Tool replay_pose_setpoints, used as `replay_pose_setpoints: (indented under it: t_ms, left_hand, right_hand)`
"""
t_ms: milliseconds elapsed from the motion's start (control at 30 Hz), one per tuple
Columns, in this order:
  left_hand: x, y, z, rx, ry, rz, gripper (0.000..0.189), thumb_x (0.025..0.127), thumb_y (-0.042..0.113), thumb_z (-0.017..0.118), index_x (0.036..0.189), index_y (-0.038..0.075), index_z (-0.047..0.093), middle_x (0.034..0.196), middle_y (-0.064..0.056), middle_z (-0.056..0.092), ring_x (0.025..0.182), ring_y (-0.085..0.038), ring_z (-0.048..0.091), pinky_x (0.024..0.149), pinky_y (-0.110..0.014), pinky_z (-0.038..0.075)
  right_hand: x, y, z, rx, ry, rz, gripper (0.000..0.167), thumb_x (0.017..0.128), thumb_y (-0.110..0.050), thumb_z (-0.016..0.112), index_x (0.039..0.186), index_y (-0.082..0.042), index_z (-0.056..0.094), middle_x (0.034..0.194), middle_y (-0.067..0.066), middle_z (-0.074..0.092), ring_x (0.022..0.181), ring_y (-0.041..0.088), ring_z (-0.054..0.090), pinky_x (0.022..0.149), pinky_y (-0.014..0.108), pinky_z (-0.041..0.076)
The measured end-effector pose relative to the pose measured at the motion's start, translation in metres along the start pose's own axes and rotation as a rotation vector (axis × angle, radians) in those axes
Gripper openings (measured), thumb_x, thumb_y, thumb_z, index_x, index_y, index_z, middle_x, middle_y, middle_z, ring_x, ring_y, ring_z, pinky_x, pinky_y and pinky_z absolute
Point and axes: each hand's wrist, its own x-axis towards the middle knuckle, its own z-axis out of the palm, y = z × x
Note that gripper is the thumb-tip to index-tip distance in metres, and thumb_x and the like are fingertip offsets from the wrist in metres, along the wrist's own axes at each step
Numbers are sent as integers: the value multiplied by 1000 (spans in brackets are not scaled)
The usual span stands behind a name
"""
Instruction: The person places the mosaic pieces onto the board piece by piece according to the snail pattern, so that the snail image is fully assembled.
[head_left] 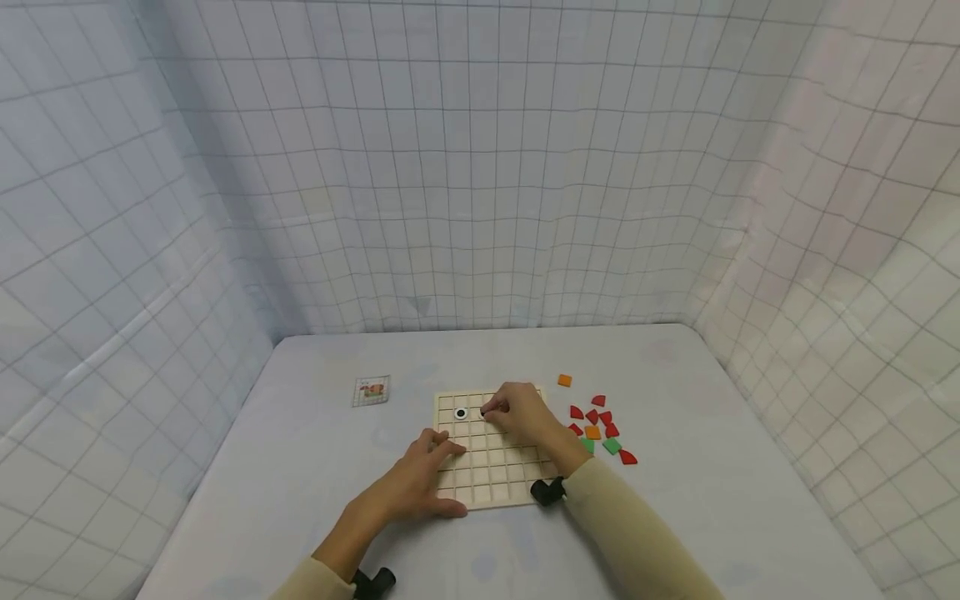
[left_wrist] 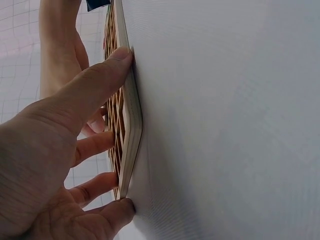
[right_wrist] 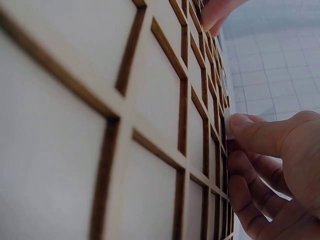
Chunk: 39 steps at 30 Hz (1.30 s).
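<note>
A pale wooden grid board point(head_left: 480, 476) lies on the table, its squares divided by thin raised strips. One white tile with a black ringed dot point(head_left: 461, 413) sits in a square of the second row. My right hand point(head_left: 519, 412) pinches a similar white tile point(right_wrist: 229, 124) between thumb and fingers at the board's surface, in the same row. Spread over the board's near left corner, my left hand point(head_left: 420, 477) steadies it. Its thumb point(left_wrist: 100, 75) lies along the near edge, while other fingertips touch the grid and the left edge.
Right of the board lie several red quarter-round pieces point(head_left: 628, 457), green squares point(head_left: 612, 446) and orange squares point(head_left: 565, 380). A small picture card point(head_left: 371, 391) with a gridded colour drawing rests at the left. White checked cloth point(head_left: 480, 183) walls the table at the back and sides.
</note>
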Motion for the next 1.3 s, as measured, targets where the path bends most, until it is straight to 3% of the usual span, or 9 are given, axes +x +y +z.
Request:
replay_pose_setpoints:
  t_ms: [200, 433, 833, 1300]
  left_hand:
    - [-1, -2, 0, 7, 6, 13, 90, 85, 43, 107, 156, 8, 64, 161, -28, 49, 151, -54, 56, 120, -72, 53]
    - [1, -4, 3, 11, 4, 25, 90, 85, 44, 107, 156, 8, 63, 160, -27, 49, 152, -55, 55, 120, -71, 53]
    - [1, 1, 2, -8, 1, 17, 89, 85, 40, 107, 155, 6, 64, 162, -29, 48, 153, -56, 55, 121, -72, 52]
    - [-3, -2, 0, -1, 2, 10, 90, 86, 41, 107, 156, 5, 63, 161, -30, 47, 152, -56, 54, 120, -71, 53]
  right_hand:
    - [2, -2, 0, -7, -8, -5, 8, 106, -16, 88, 111, -14, 94, 111, 2, 83, 88, 7, 63, 77, 25, 54]
    - [1, -2, 2, -3, 9, -24, 6, 106, -14, 88, 108, -14, 94, 109, 1, 83, 96, 8, 71, 84, 29, 62]
    - [5, -3, 8, -24, 30, -54, 5, 104, -14, 90, 107, -15, 94, 102, 1, 82, 91, 8, 69, 84, 27, 60]
    - [6, -12, 7, 4, -46, -55, 11, 108, -10, 84, 114, -11, 93, 110, 5, 85, 99, 13, 76, 90, 32, 65]
